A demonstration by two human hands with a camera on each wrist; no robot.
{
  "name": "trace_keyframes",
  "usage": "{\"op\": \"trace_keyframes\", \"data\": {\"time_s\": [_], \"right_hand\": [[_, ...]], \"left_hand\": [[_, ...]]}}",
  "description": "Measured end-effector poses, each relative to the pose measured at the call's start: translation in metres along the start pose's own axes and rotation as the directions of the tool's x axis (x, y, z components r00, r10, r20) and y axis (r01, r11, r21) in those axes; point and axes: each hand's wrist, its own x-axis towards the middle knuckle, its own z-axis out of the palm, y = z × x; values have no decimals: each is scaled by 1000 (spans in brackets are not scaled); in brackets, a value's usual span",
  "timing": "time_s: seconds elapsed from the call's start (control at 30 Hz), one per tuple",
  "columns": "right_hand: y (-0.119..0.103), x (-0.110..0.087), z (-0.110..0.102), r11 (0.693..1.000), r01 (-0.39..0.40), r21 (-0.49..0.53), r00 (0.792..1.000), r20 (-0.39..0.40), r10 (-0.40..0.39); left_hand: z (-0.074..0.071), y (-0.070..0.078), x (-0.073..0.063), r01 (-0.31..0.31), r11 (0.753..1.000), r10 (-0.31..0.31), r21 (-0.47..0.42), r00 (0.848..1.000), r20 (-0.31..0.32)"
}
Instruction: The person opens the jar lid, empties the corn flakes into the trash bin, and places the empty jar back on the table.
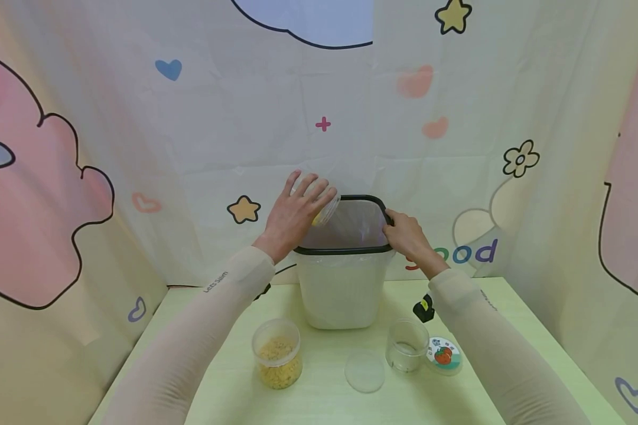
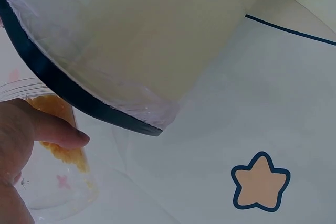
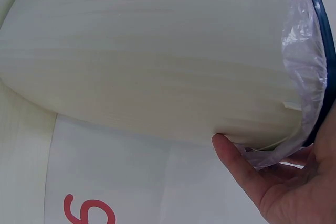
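Observation:
My left hand [image 1: 296, 215] holds a clear plastic jar [image 1: 329, 208] tipped over the mouth of a white trash bin [image 1: 340, 292]. Its thumb lies along the jar wall in the left wrist view, and an orange-yellow mass [image 2: 56, 109] clings inside the jar. The bin has a dark rim [image 1: 345, 251] and a thin clear liner [image 3: 304, 56]. On the bin's right side, my right hand [image 1: 408, 236] grips the rim, its thumb against the outer wall in the right wrist view.
A jar of yellow crumbly food [image 1: 279, 361] stands at the table's left. Right of it are a flat translucent lid [image 1: 364, 371], a clear jar [image 1: 406, 348] and a lid with a tomato picture [image 1: 445, 356]. A printed curtain [image 1: 324, 88] hangs close behind the bin.

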Motion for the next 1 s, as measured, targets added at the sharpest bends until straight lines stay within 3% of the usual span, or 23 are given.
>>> {"op": "trace_keyframes", "data": {"time_s": [1.0], "right_hand": [[0,-2,-1,1000,11,-3,1000,-2,-11]], "left_hand": [[0,3,1,-21,999,21,28,1000,-5]]}}
